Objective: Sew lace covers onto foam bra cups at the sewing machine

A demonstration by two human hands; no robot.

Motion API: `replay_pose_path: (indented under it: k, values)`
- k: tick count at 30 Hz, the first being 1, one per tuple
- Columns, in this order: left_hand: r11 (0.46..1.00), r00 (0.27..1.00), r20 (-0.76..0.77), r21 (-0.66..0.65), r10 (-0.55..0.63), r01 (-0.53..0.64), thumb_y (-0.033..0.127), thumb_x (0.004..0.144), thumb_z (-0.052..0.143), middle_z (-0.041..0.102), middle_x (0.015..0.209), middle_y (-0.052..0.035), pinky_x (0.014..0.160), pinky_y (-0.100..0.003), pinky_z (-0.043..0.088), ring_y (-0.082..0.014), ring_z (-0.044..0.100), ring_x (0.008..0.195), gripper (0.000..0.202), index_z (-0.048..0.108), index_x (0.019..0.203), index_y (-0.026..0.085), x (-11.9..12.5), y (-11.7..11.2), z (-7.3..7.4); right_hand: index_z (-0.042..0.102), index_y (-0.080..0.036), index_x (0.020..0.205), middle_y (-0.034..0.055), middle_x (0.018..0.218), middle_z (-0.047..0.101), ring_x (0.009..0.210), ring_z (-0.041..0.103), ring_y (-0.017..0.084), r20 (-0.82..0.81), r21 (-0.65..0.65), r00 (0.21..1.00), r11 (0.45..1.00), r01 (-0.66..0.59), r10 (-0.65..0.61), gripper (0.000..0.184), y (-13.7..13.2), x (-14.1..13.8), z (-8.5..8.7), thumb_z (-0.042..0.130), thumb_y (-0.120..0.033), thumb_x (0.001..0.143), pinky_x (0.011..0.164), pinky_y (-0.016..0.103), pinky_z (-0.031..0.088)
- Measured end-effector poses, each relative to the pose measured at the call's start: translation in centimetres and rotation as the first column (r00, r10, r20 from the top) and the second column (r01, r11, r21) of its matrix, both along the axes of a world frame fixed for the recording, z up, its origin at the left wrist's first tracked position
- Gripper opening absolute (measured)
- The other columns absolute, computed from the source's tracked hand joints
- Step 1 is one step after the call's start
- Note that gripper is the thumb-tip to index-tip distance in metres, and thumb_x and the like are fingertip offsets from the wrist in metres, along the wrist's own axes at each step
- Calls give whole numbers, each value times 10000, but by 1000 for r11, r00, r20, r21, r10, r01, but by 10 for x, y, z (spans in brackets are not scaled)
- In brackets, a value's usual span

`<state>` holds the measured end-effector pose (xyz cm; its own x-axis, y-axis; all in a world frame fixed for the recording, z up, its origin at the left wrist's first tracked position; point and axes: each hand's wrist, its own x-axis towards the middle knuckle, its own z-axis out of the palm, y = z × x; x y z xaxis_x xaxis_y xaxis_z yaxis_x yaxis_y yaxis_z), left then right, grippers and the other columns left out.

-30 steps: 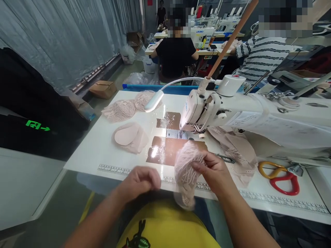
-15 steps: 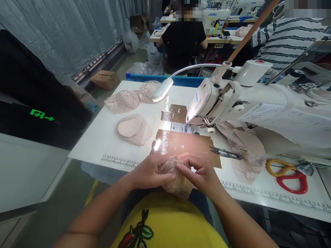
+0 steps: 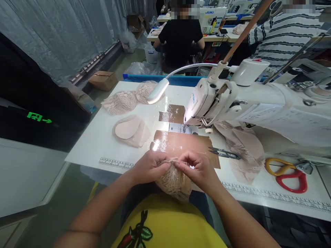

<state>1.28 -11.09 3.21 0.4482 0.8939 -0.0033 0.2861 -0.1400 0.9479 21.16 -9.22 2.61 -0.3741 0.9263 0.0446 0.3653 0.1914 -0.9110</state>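
A beige lace bra cup (image 3: 174,182) hangs at the table's front edge, its upper edge pinched by both hands. My left hand (image 3: 151,167) is closed on that edge at the left, thumb on the near side. Close beside it, my right hand (image 3: 198,168) grips the same edge between thumb and fingertips. Beyond them lies a brown taped sheet (image 3: 186,141) in front of the sewing machine (image 3: 199,103). To the left rest a plain beige cup piece (image 3: 131,131) and a pair of lace cups (image 3: 122,102).
Thread snips (image 3: 224,152) lie right of my hands, near more beige lace fabric (image 3: 248,155). Scissors with orange and red handles (image 3: 292,181) are farther right. A lamp (image 3: 158,91) on a bent neck hangs over the table (image 3: 89,137). Two people sit working beyond.
Both hands have drawn the lace cup's upper edge straight between the fingertips. More of the cup now hangs below them. The view has shifted slightly.
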Motion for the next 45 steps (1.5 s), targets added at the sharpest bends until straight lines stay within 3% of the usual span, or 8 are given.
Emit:
replay_pose_path:
  k: [10,16,24,27,30,34,37,45]
  values:
    - [970,965,239,-190,-106,153,302,830,610,600,799,-38,637,-224,427,-127,539,709,246,653,967,103,-2,10,-8,603,-161,649,-28,565,509,530,403,92,-40,-119,994,988,-103,99,254,3,8,10,620,-367,796,494,222,308]
    - [966,934,348,-204,-79,158,289,816,643,549,688,-14,572,-205,395,-93,484,618,197,662,801,94,7,13,-13,571,-164,686,-40,595,454,552,363,87,-228,-286,968,942,-173,108,263,5,12,4,661,-399,763,500,220,274]
    - [867,791,499,-492,352,-76,368,765,678,539,605,14,500,-198,387,-81,472,509,270,564,709,129,18,15,-25,582,-175,765,-33,639,509,557,437,89,-377,-445,924,887,-122,-62,322,21,17,-9,694,-472,709,534,221,348]
    - [843,765,376,-360,522,-399,372,765,652,573,633,5,535,-222,424,-110,514,553,248,573,711,143,-11,28,-5,610,-186,871,4,758,580,647,522,122,-282,-391,945,919,44,-165,341,27,40,-9,695,-470,702,611,256,430]
    - [726,739,127,135,662,-674,360,808,595,515,582,25,538,-222,392,-113,478,550,241,558,676,162,-30,46,16,632,-190,882,28,815,604,713,546,145,-136,-270,970,950,159,-201,322,31,62,-4,664,-471,728,660,271,450]
    - [689,679,-385,681,625,-249,228,853,494,521,594,-25,550,-260,360,-146,480,588,252,554,619,158,3,74,7,644,-217,877,23,809,641,682,543,158,163,-106,977,982,154,-135,270,39,67,9,546,-461,816,608,269,424]
    - [824,507,-759,546,409,151,90,833,451,611,708,-99,597,-305,405,-213,555,716,196,623,752,136,50,86,-19,659,-221,921,23,835,684,686,574,174,366,15,928,997,76,-76,238,52,57,13,486,-366,849,620,282,422]
    - [875,447,-864,387,233,292,137,832,474,620,776,-146,563,-330,399,-261,574,750,173,641,808,99,89,64,-23,663,-219,993,42,963,651,853,573,170,580,177,814,971,-162,30,322,66,37,-15,392,-116,855,687,256,391]
